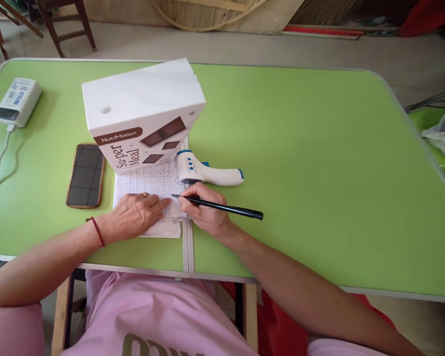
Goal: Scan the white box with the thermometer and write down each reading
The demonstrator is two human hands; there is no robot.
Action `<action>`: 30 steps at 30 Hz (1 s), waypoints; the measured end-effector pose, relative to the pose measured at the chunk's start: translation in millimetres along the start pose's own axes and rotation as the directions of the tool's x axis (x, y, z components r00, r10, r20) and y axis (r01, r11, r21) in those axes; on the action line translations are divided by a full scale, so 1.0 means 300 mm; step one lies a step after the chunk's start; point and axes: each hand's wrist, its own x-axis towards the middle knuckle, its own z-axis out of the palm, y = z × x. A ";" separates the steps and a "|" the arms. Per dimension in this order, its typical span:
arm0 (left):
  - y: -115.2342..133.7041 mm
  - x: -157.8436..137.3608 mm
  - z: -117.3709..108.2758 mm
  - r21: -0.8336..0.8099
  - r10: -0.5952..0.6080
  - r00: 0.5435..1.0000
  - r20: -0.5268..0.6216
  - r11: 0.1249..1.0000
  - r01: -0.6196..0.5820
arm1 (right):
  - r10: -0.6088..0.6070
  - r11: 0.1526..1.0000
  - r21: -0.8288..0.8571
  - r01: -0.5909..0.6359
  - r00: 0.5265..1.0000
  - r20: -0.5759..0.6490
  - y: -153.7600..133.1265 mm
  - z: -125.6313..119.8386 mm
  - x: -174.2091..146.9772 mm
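Observation:
Closed around a black pen (230,207), my right hand (207,210) rests at the right edge of a written sheet of paper (148,183). The pen's tip points left, at or just above the page. My left hand (137,212) lies flat on the paper's lower part, fingers stretched toward the pen tip. Small dense handwriting covers the sheet, and more paper shows beneath it. A white box (144,113) printed "NutriMotion Super Meal" stands at the paper's top and hides part of it. Just above my right hand lies a white and blue infrared thermometer (211,172).
A smartphone (85,175) with a dark screen lies left of the paper. Farther left, a white power bank (18,101) has a cable (2,158) plugged in. All rest on a green folding table (319,163) with a metal seam. Wooden stools (66,24) stand beyond it.

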 end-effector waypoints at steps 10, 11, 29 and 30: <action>0.001 0.004 -0.001 -0.006 -0.001 1.000 0.028 1.000 0.002 | 0.021 1.000 -0.005 -0.021 1.000 0.018 -0.003 -0.002 0.003; 0.001 0.004 -0.002 -0.004 0.000 1.000 0.026 1.000 0.000 | 0.010 1.000 0.006 -0.010 1.000 0.019 -0.002 -0.002 0.004; -0.002 0.005 -0.011 -0.010 0.000 0.999 0.038 1.000 0.001 | 0.070 0.997 -0.018 -0.069 0.997 0.024 -0.004 -0.005 0.002; -0.001 0.004 -0.012 -0.010 -0.002 0.999 0.041 1.000 0.002 | 0.074 0.997 -0.015 -0.073 0.997 0.024 -0.004 -0.006 0.002</action>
